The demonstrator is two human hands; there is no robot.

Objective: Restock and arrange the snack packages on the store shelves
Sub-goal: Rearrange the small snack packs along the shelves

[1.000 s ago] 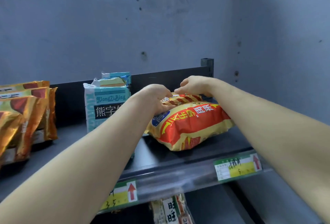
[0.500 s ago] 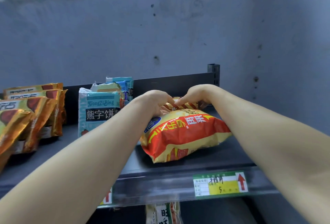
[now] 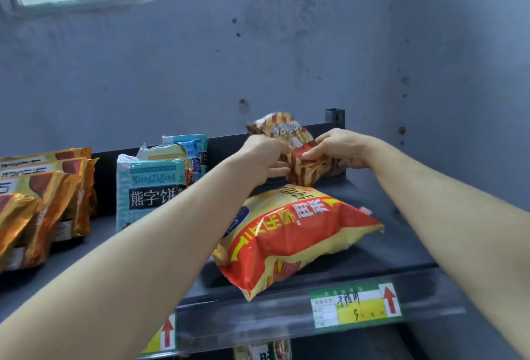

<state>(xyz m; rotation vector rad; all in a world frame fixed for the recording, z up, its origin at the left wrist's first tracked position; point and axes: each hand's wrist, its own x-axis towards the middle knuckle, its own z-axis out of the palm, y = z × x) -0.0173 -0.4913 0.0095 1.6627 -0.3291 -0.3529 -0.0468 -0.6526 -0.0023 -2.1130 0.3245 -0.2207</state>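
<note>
A small brown-and-gold striped snack bag (image 3: 289, 136) stands upright at the back right of the dark shelf (image 3: 381, 247). My left hand (image 3: 262, 156) grips its left side and my right hand (image 3: 338, 147) grips its lower right. In front of it a large yellow-and-red snack bag (image 3: 289, 236) lies flat on the shelf, with its front end near the shelf's edge. Both forearms reach over it.
Teal cookie packs (image 3: 152, 184) stand upright left of centre. Gold foil bags (image 3: 43, 199) stand in a row at the far left. Green-and-yellow price tags (image 3: 355, 306) run along the shelf's front rail. A grey wall closes the back and right side.
Both hands have raised the striped bag from lying low behind the big bag to upright. The view has tilted upward, showing the window.
</note>
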